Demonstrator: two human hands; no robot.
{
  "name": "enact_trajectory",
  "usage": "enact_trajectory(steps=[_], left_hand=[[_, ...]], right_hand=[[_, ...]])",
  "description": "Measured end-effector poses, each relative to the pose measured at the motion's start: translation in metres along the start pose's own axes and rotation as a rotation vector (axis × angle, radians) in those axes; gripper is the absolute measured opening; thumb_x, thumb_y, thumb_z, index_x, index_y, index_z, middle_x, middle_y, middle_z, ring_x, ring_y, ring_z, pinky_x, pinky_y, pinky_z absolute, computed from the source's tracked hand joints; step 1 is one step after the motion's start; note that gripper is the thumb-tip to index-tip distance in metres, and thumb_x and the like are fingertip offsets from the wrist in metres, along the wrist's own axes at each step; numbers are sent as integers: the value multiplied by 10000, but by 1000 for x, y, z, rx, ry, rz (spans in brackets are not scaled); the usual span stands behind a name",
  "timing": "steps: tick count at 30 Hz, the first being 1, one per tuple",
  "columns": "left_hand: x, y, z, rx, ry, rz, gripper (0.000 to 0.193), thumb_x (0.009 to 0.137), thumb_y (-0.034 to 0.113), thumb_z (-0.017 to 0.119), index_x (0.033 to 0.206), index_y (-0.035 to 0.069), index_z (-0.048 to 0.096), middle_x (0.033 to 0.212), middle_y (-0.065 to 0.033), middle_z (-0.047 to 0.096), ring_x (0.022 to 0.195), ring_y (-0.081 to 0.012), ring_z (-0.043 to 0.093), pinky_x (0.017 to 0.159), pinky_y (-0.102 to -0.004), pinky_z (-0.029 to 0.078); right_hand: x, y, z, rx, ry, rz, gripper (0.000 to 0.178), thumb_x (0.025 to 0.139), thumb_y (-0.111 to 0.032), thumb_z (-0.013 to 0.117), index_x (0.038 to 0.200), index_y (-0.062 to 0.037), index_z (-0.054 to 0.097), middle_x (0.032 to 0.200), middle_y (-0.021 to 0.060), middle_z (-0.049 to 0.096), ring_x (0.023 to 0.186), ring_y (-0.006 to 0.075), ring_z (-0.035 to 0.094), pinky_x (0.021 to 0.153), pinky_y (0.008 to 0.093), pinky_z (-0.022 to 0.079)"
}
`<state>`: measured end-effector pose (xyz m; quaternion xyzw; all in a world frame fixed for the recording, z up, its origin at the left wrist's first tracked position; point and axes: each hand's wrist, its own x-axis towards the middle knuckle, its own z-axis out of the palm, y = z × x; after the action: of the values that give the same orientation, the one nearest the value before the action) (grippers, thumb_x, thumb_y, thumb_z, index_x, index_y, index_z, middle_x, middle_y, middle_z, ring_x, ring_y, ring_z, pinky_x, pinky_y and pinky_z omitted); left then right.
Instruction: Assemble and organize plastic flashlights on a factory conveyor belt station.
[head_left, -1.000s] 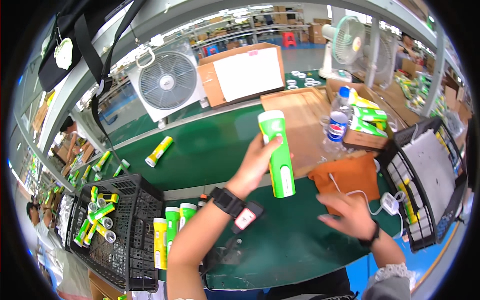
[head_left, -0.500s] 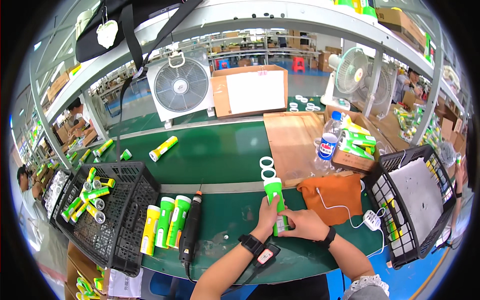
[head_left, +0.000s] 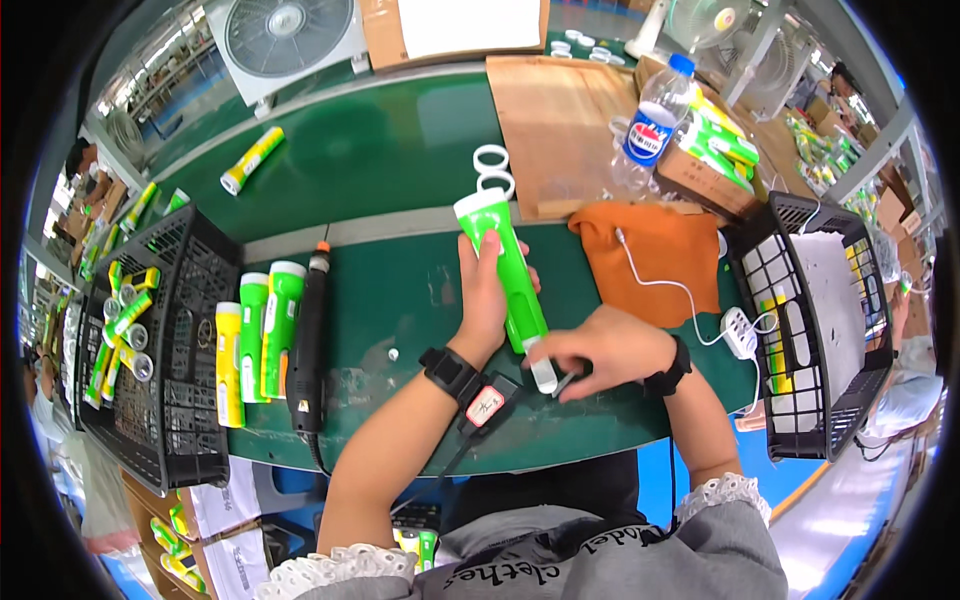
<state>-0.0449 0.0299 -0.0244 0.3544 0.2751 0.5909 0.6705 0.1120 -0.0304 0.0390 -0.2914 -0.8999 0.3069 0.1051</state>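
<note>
A green flashlight (head_left: pixel 515 285) with a white head points away from me over the table, its pale, partly see-through end toward me. My left hand (head_left: pixel 485 290) is closed around its body. At the pale end, the fingers of my right hand (head_left: pixel 610 350) are bent and pinched against the flashlight; a small greyish part shows by the fingertips, too small to make out. Two white rings (head_left: pixel 494 183) lie just past the flashlight's head. Left of my arms, a yellow flashlight (head_left: pixel 229 365) and two green flashlights (head_left: pixel 268 330) lie side by side next to a black electric screwdriver (head_left: pixel 311 340).
Black crates stand at the left (head_left: pixel 180 350) and right (head_left: pixel 800 350), with flashlights in them. An orange cloth (head_left: pixel 650 265) lies under a white cable with a charger block (head_left: pixel 740 333). Beyond are a bottle (head_left: pixel 655 125), a wooden board (head_left: pixel 560 130) and a lone yellow flashlight (head_left: pixel 252 160).
The view has tipped downward, so the table sits higher in it. My right hand has shifted to the flashlight's near end, exposing the pale part; my left hand keeps hold of the body.
</note>
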Motion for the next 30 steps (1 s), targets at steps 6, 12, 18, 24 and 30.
enact_trajectory(steps=[6,12,18,24,30], left_hand=[[-5,-3,-1,2,-98,68,359,877,387,472,1061,107,341,927,-91,482,592,-192,554,504,-320,458],[-6,-17,3,155,-224,177,240,894,179,481,1015,69,306,934,-130,532,644,-151,553,537,-282,475],[-9,-10,5,96,-95,-151,229,905,257,433,1026,90,333,855,-98,516,609,-170,547,531,-304,466],[-8,-9,5,-12,-185,-184,329,885,209,439,1162,76,322,1041,-111,504,832,-191,537,737,-327,452],[-12,-11,8,172,-288,-144,630,836,102,515,1365,99,171,1175,-99,420,1044,-193,461,903,-332,382]], right_hand=[[0,7,11,-188,159,-19,403,626,-277,727,882,-127,455,561,1,510,486,217,541,444,329,385],[12,16,12,-82,517,364,307,666,-275,726,750,-83,502,545,45,505,480,212,538,432,311,377],[-16,75,-9,-324,793,652,216,749,-159,628,913,-61,528,767,126,591,714,290,592,615,375,462],[-25,100,-7,-352,678,702,230,765,-91,568,990,-65,521,832,127,606,752,306,592,651,370,471],[-9,34,-9,29,915,237,184,749,-42,640,933,-47,644,850,103,652,725,199,637,640,252,485]])
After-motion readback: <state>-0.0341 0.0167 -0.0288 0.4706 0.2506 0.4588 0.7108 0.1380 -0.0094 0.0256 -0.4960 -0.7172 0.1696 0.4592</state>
